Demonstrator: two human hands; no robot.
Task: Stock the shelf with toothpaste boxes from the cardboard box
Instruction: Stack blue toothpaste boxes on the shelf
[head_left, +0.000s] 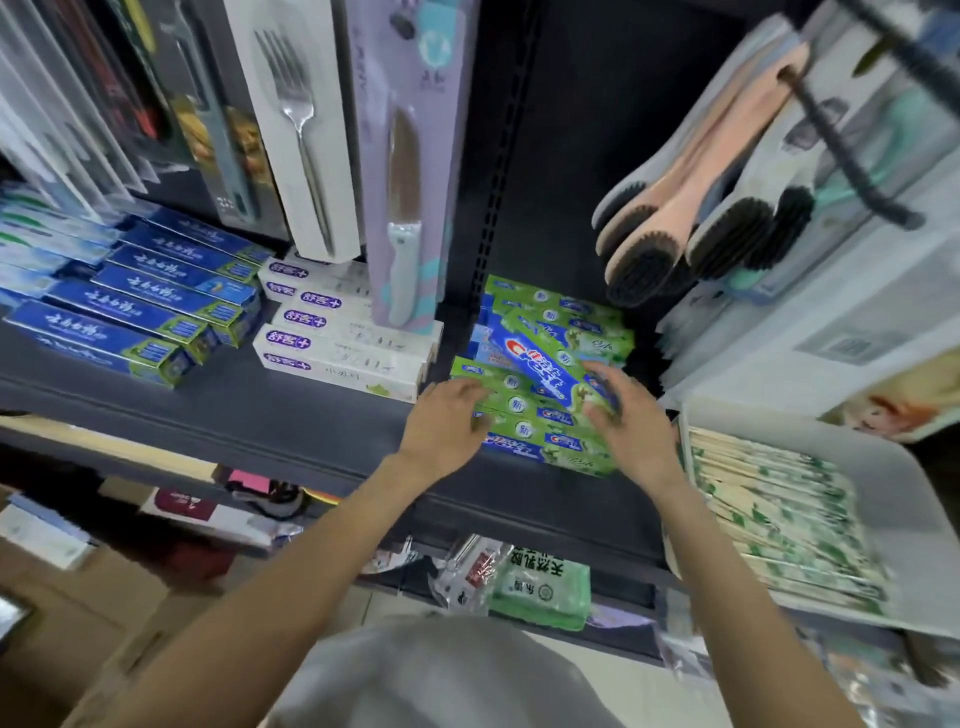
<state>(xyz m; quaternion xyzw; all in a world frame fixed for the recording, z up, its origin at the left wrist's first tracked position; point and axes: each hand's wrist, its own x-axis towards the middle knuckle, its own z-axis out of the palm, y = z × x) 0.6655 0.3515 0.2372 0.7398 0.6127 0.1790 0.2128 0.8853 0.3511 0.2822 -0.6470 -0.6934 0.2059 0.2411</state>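
Both hands are resting on the stack of green toothpaste boxes (540, 415) on the shelf (260, 415). The left hand (447, 421) is lying with loose fingers on the stack's left end. The right hand (623, 415) is gripping its right end with curled fingers.

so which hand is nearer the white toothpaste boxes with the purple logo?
Left. The left hand rests on the green toothpaste boxes, just right of the white boxes. The right hand is further right, on the green stack's far side.

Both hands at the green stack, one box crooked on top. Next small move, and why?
Probably turn the top box square with the green stack. It lies askew across the boxes below, and the right hand already grips its near end while the left hand rests at the stack's left side.
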